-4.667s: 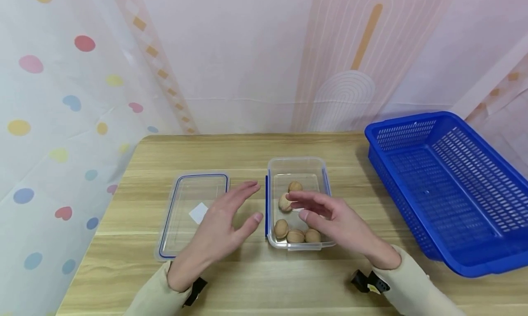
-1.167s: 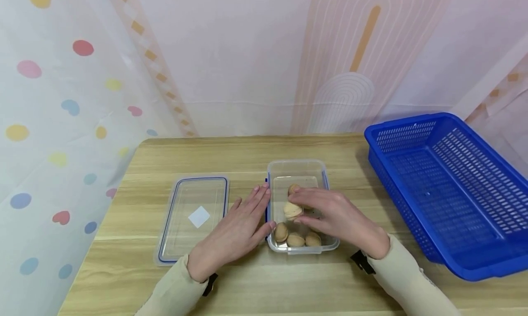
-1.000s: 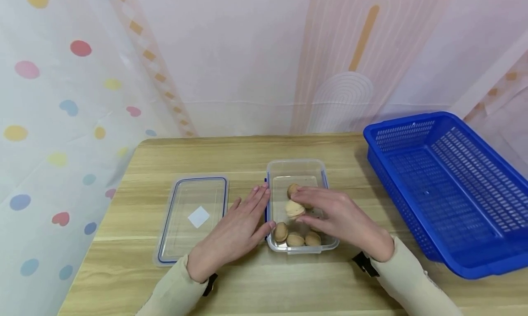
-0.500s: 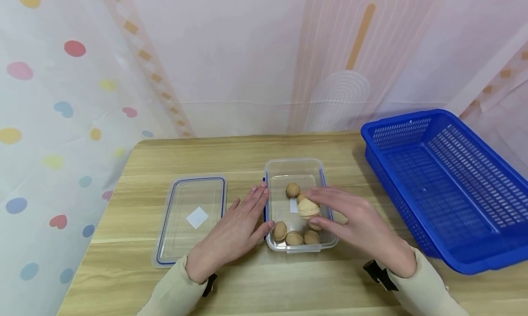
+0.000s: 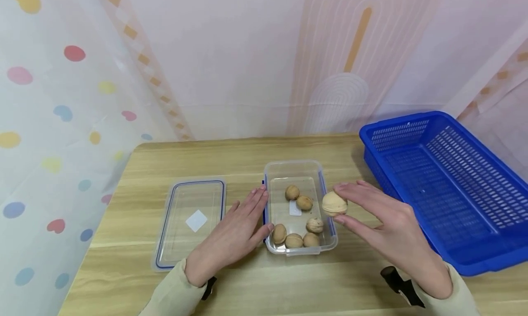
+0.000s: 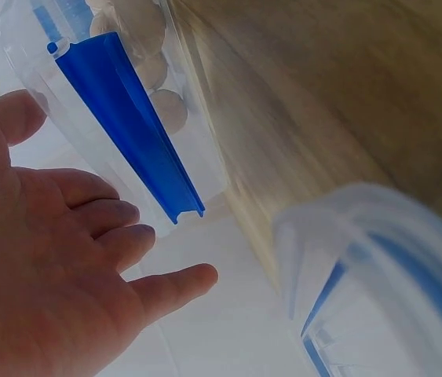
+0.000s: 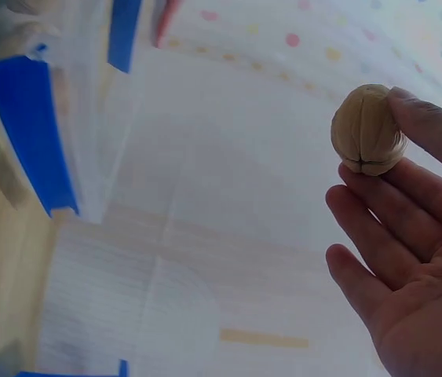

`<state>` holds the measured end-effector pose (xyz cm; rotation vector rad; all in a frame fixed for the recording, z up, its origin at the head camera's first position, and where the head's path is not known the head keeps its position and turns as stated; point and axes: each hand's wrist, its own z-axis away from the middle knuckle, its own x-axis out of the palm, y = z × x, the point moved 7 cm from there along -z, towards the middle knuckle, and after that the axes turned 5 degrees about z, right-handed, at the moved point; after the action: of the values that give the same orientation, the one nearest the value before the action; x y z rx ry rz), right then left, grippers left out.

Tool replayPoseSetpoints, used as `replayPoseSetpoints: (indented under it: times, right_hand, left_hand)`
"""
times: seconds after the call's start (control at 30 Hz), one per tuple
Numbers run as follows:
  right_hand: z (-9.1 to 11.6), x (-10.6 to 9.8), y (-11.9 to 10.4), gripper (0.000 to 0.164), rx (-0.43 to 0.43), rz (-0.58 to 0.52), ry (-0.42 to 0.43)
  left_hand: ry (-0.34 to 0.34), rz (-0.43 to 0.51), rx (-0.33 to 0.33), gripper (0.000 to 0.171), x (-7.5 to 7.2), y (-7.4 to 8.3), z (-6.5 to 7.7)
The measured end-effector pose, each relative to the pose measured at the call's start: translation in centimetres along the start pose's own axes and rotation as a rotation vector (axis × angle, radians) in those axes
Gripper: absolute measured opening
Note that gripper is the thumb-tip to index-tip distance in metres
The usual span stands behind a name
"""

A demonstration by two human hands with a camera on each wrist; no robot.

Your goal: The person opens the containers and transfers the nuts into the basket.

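Between thumb and fingers, my right hand (image 5: pixel 392 224) pinches a pale walnut (image 5: pixel 335 203) just above the right rim of a clear plastic box (image 5: pixel 293 169). The same walnut (image 7: pixel 368 129) shows whole in the right wrist view, its seam end facing down. Several walnuts lie in the box, one (image 5: pixel 292 192) toward the back and others along the front wall. My left hand (image 5: pixel 228 233) lies with straight fingers against the box's left side. There, in the left wrist view, a blue locking flap (image 6: pixel 130 126) hangs down beside the fingers.
A clear lid (image 5: pixel 189 242) with a blue seal and a white label lies flat left of the box. A large blue perforated basket (image 5: pixel 437 123) stands at the right, past my right hand. A patterned cloth (image 5: pixel 231 59) hangs behind the wooden table (image 5: pixel 243 155).
My right hand, earlier empty over the box, has taken a walnut and carried it rightward to the box's rim. My left hand has moved from the air onto the box's left side.
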<state>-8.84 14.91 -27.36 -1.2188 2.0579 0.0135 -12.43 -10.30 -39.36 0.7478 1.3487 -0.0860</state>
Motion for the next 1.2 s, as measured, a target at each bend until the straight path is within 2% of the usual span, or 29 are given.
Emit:
replayPoseSetpoints:
  times: [0.17,0.37,0.57,0.63,0.8,0.97,1.2]
  right_hand:
    - [-0.7,-1.9,-0.6,0.051,-0.014,0.014,0.082]
    - [-1.8,-4.2,-0.8,0.056,0.056,0.015,0.158]
    - [-2.4,-6.1,0.1,0.059,0.113,-0.018,0.232]
    - [-2.5,-6.4,0.8,0.059,0.146,-0.030,0.226]
    - [-2.7,-6.7,2.7,0.038,0.271,-0.063,0.231]
    - [-3.4,-6.6,4.2,0.041,0.371,-0.068,0.290]
    - [-5.3,-7.5,5.9,0.036,0.488,-0.094,0.383]
  left_hand:
    - [0.000,0.002,0.009,0.075,0.0,0.0,-0.1]
    - [-0.005,0.002,0.018,0.075,-0.1,0.0,-0.2]
    - [-0.011,0.008,0.025,0.075,-0.1,0.1,-0.4]
    - [-0.010,0.012,0.029,0.074,-0.1,0.1,-0.4]
    - [-0.007,0.013,0.032,0.075,-0.2,-0.1,-0.6]
    - [0.002,0.010,0.031,0.075,-0.3,-0.5,-0.6]
    - [0.004,-0.009,0.029,0.075,-0.6,-1.0,-0.4]
